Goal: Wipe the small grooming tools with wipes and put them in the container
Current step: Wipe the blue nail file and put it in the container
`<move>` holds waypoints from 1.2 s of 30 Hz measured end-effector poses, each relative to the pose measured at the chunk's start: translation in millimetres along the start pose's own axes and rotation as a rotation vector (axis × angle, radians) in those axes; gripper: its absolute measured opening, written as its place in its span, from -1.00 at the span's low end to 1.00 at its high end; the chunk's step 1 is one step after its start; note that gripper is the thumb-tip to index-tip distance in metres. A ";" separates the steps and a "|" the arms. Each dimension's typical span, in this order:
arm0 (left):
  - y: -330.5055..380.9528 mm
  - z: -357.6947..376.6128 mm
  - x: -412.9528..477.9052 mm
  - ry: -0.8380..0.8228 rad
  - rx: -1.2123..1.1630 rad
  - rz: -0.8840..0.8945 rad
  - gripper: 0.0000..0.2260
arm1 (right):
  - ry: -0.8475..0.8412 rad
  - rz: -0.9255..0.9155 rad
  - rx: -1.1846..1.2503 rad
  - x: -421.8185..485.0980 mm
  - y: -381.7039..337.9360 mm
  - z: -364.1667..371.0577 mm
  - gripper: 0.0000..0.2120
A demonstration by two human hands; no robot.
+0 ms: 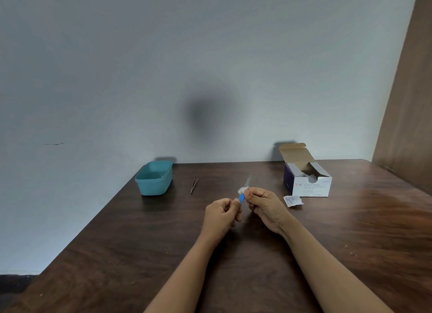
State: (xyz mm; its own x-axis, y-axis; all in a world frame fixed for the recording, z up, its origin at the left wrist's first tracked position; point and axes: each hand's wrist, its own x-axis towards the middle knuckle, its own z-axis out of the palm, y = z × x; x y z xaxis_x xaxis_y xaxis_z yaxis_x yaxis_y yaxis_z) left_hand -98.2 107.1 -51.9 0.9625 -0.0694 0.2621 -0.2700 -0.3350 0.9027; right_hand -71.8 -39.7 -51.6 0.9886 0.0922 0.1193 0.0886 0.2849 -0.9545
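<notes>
Work going on above the table (140,242), roughly at its middle. Gripping a file (241,198) by its blue end with the left hand (222,213), fingers curling tightly round it and thumb pressing on top. Pinching a white wipe (241,191) with the right hand (264,206), thumb and fingertips closing on it, remaining fingers curling underneath. Pressing that wipe round the file just past the blue part, at the start of the thin grey end. Pointing the grey end up and away, leaning slightly right; blurring toward the tip, so cannot tell its exact shape. Keeping the file off the table, between both hands, well apart from the tub (153,188).

Lying flat to the left of the hands, touching nothing else: tweezers (194,185), open end pointing away. Sitting further left, by the far edge: the teal tub, showing something small against its right inner wall, too small to identify. Standing at far right: an open box (312,188) of alcohol swabs, lid flap tilting back. Lying just in front of the box, near the right hand: a torn wrapper (293,200). Rising behind: a pale wall (140,79). Running along the right side: a brown panel (406,102).
</notes>
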 end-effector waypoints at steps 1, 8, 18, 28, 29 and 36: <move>0.1 -0.1 -0.2 -0.001 0.000 0.002 -0.70 | -0.017 -0.005 -0.004 0.2 0.2 -0.3 -0.87; 1.1 1.4 0.4 -0.028 0.007 0.003 -0.68 | -0.042 -0.012 0.038 3.1 2.1 -4.2 -0.87; -4.9 4.8 1.0 0.018 0.137 0.042 -0.73 | 0.111 -0.052 0.080 3.0 1.8 -2.3 -0.90; -6.2 7.9 3.5 0.027 0.262 0.097 -0.80 | 0.194 -0.063 -0.008 -0.8 3.0 4.4 -0.91; -6.0 8.7 3.5 0.022 0.266 0.099 -0.80 | 0.217 -0.055 0.016 -0.4 3.1 4.4 -0.92; -5.2 10.5 3.1 0.013 0.261 0.120 -0.81 | 0.308 -0.016 0.203 2.6 2.5 2.6 -0.90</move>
State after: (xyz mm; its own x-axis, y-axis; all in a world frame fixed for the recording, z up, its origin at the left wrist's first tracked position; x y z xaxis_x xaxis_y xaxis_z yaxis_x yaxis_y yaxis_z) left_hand -93.6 98.8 -59.4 0.9232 -0.1117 0.3677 -0.3649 -0.5553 0.7473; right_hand -69.3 -36.2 -52.9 0.9803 -0.1966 0.0168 0.1093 0.4701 -0.8758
